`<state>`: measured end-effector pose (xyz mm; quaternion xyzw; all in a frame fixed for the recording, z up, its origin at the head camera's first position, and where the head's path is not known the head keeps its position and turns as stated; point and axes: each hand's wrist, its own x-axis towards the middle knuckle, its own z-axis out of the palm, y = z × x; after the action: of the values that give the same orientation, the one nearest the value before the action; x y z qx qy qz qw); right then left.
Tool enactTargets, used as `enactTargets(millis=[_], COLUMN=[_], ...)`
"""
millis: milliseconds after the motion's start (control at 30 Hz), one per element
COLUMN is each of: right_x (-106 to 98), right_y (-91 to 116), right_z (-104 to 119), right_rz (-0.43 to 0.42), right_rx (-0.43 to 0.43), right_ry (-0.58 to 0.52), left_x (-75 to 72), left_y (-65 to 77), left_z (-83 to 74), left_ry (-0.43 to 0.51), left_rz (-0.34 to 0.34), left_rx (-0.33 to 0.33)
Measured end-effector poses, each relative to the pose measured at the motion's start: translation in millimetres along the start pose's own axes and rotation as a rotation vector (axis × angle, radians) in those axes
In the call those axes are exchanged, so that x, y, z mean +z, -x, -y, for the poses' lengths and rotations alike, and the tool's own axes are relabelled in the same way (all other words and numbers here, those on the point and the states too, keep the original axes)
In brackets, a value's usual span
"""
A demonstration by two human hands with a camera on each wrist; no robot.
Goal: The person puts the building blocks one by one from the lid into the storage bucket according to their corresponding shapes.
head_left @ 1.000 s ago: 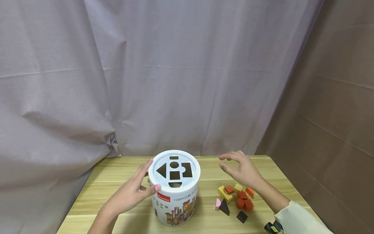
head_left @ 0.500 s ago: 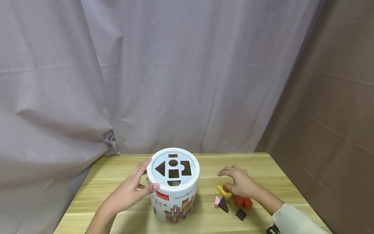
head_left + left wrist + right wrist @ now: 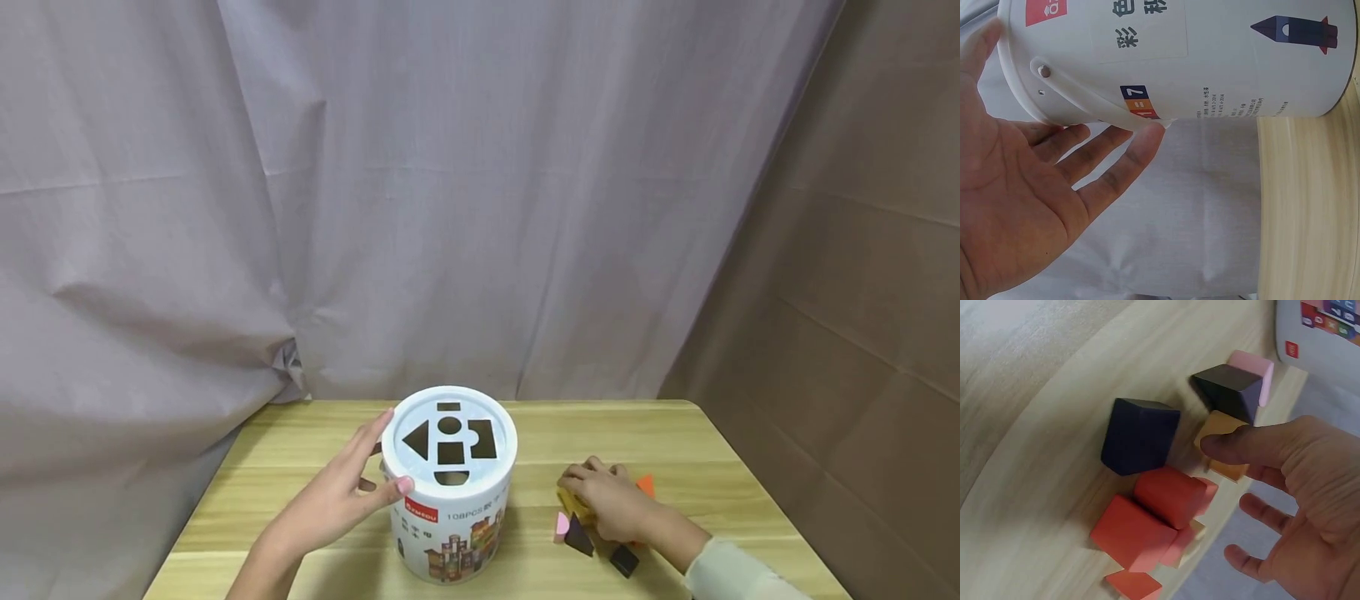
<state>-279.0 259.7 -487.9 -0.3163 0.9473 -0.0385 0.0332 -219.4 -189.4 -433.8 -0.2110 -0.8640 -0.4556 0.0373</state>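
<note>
A white bucket with printed pictures stands upright on the table. Its pale lid has several shaped holes. My left hand rests against the bucket's left side, thumb at the front of the rim. In the left wrist view, those fingers reach along the wall to the white carry handle. Over the pile of toy blocks, my right hand pinches a yellow building block, the thumb on its near face. A black triangular block and a pink block lie right beside it.
A dark block sits apart, close to several red blocks. An orange triangular block lies beyond the right hand. Grey curtain hangs behind the wooden table, and a brown cloth borders the right.
My right hand has come down from above the table onto the blocks, and its fingers have closed on the yellow building block. The left hand stays at the bucket.
</note>
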Motion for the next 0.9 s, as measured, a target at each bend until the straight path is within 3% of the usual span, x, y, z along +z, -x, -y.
enactTargets(millis=[333, 533, 900], right_x=[20.7, 13.2, -1.6], right_y=[-7.2, -8.9, -1.3], right_z=[-5.1, -2.8, -4.4], right_rz=[-0.088, -0.091, -0.200], right_rx=[-0.075, -0.028, -0.006], right_ry=[0.075, 0.053, -0.025], left_x=[3.5, 1.5, 1.6], left_y=[0.3, 0.0, 0.2], left_z=[1.6, 0.7, -0.2], left_ry=[-0.006, -0.014, -0.008], left_rz=[0.000, -0.002, -0.003], left_rx=[-0.011, -0.020, -0.034])
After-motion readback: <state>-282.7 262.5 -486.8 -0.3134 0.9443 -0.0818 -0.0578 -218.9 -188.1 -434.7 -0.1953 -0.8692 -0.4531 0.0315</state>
